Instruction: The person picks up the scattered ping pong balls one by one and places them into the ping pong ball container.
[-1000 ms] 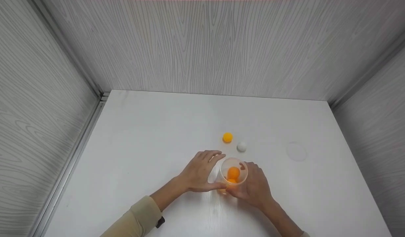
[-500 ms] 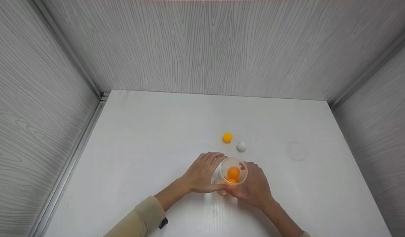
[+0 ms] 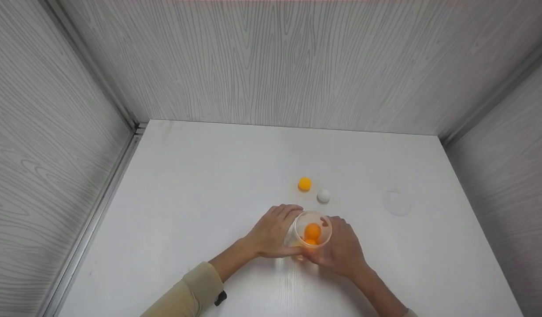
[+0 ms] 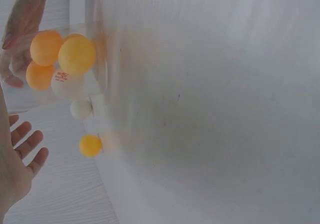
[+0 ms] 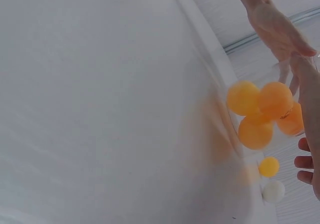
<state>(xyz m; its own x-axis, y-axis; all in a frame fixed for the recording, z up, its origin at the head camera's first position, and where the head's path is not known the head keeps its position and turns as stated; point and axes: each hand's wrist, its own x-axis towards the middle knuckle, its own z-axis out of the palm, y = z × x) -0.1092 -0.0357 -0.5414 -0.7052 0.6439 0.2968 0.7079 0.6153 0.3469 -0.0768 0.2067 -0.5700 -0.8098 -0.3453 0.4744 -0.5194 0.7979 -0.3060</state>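
A clear plastic cup (image 3: 300, 238) stands upright between my two hands. Several orange table tennis balls (image 3: 312, 231) lie inside it, and the left wrist view also shows a white ball (image 4: 67, 85) with red print in there. My right hand (image 3: 344, 246) grips the cup from the right, some fingertips showing through its wall. From the left, my left hand (image 3: 273, 233) curves round the cup, thumb at the near side and fingers by the far rim. Beyond the cup lie a loose yellow-orange ball (image 3: 304, 184) and a loose white ball (image 3: 323, 196).
Everything rests on a white tabletop (image 3: 209, 176). A faint clear ring (image 3: 396, 203) lies on the right of it. Grey wood-grain panels (image 3: 271, 61) close in the back and both sides.
My left hand has moved right and closed in around the cup, its spread fingers and thumb drawing nearer the wall. My right hand, the cup and the loose balls have stayed put.
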